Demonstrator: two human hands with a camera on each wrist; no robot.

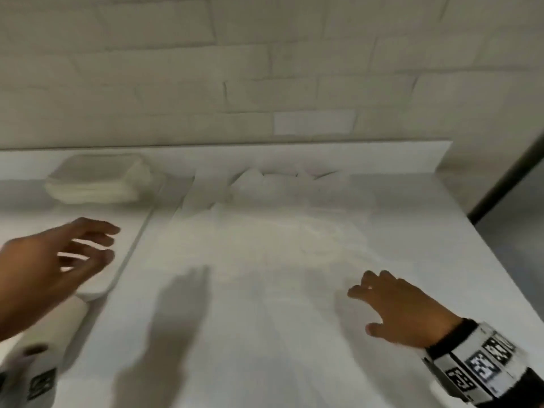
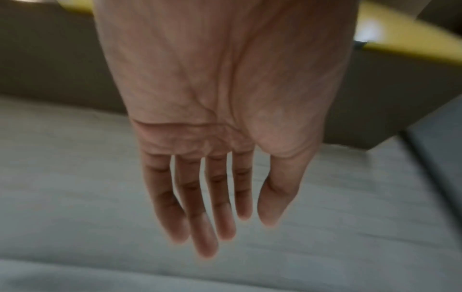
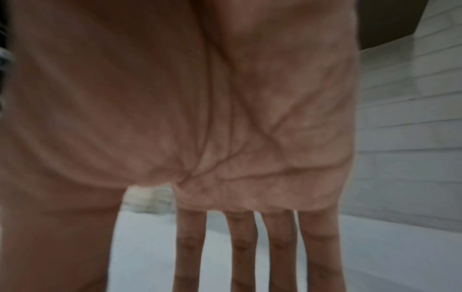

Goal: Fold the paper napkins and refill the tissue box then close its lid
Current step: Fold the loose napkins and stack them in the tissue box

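Observation:
A stack of folded white napkins sits at the back left of the white counter. A loose heap of unfolded napkins lies at the back centre, and thin paper seems to spread forward from it, too blurred to outline. My left hand hovers with spread fingers over a flat white slab with a rounded corner, holding nothing; whether this slab is the tissue box or its lid I cannot tell. My left hand shows straight, empty fingers. My right hand is low over the counter at the right, fingers straight and empty.
A white roll lies at the front left under my left forearm. A brick-pattern wall and a low ledge bound the counter at the back. The counter's right edge drops to a dark floor. A pale stack shows between my right thumb and fingers.

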